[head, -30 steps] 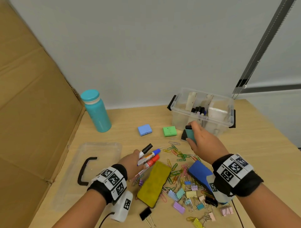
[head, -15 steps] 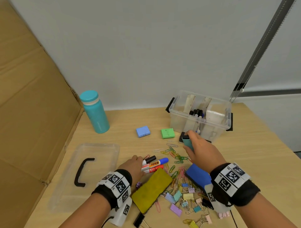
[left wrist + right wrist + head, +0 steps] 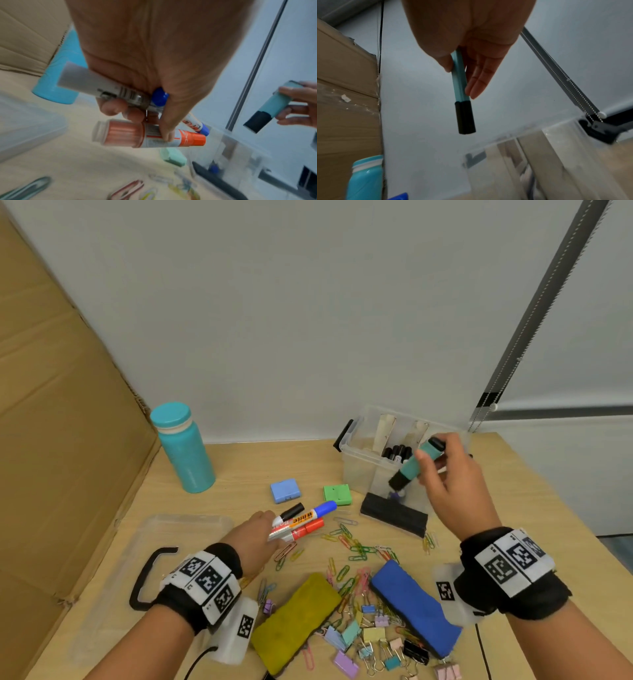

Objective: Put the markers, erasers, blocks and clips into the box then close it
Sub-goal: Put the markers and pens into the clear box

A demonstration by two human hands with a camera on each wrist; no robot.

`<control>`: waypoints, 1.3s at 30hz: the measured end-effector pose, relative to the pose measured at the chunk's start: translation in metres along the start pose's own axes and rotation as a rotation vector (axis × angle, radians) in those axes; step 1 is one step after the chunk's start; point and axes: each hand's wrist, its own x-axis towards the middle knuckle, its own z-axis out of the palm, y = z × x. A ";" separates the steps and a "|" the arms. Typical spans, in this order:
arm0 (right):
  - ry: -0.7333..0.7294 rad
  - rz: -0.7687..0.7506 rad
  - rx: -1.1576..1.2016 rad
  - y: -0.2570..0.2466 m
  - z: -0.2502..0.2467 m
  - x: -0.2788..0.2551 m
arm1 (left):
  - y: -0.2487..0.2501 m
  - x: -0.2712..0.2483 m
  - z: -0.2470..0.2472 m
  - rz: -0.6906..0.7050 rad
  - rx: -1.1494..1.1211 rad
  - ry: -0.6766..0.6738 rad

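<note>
My right hand [image 3: 432, 466] pinches a teal marker [image 3: 415, 466] with a black cap, tilted over the front rim of the clear box [image 3: 358, 462]; the right wrist view shows the thumb and fingers on the teal marker [image 3: 460, 82]. Several black markers stand inside the box. My left hand [image 3: 265, 523] grips three markers [image 3: 303, 520] with black, blue and red caps just above the table, and the red marker [image 3: 154, 135] is nearest the wrist camera. A black eraser [image 3: 394, 514] lies before the box. Blue block [image 3: 285, 490] and green block [image 3: 337, 494] sit left of it.
A yellow eraser [image 3: 296, 621] and a blue eraser [image 3: 414, 607] lie near me among scattered paper clips [image 3: 352, 544] and binder clips [image 3: 376, 642]. The clear lid [image 3: 113, 570] lies at the left. A teal bottle [image 3: 185, 448] stands by a cardboard wall [image 3: 51, 440].
My right hand has lifted the teal marker from the table up over the box, which uncovers the black eraser. My left hand still holds the three markers.
</note>
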 end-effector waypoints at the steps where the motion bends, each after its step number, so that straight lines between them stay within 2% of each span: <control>1: 0.046 -0.007 0.018 0.001 -0.004 0.008 | 0.002 0.001 -0.003 0.008 -0.028 0.023; 3: 0.116 -0.022 0.018 0.005 -0.007 0.024 | 0.007 0.004 -0.008 0.023 -0.089 0.055; 5: 0.100 0.003 -0.048 0.011 -0.004 0.040 | 0.012 0.007 -0.012 0.040 -0.149 0.072; 9: -0.161 0.148 -0.304 0.031 0.024 0.067 | 0.019 0.014 -0.013 0.047 -0.180 0.079; 12: -0.282 0.188 -0.485 0.046 0.045 0.086 | 0.024 0.017 -0.010 0.045 -0.194 0.080; 16: -0.350 0.245 -0.548 0.053 0.058 0.109 | 0.028 0.018 -0.008 0.044 -0.219 0.083; 19: -0.555 0.214 -0.579 0.050 0.064 0.106 | 0.029 0.018 -0.008 0.046 -0.235 0.104; 20: -0.582 0.181 -0.576 0.051 0.063 0.102 | 0.028 0.018 -0.009 0.051 -0.245 0.109; 22: -0.521 0.128 -0.484 0.051 0.054 0.091 | 0.025 0.018 -0.010 0.062 -0.288 0.116; 24: -0.368 0.100 -0.338 0.049 0.042 0.073 | 0.025 0.019 -0.009 0.078 -0.366 0.107; 27: -0.185 -0.031 -0.176 0.036 0.034 0.042 | 0.035 0.019 -0.010 0.109 -0.477 0.083; 29: -0.243 -0.076 -0.104 0.024 0.035 0.022 | 0.048 0.020 -0.011 0.146 -0.526 0.064; 33: -0.582 -0.066 0.026 0.009 0.050 -0.001 | 0.079 0.025 -0.011 0.200 -0.630 0.054; 37: -0.595 0.098 0.448 0.005 0.053 -0.008 | 0.097 0.028 -0.008 0.212 -0.615 0.073; 39: -0.582 0.118 0.511 0.003 0.047 -0.009 | 0.103 0.028 -0.008 0.241 -0.586 0.089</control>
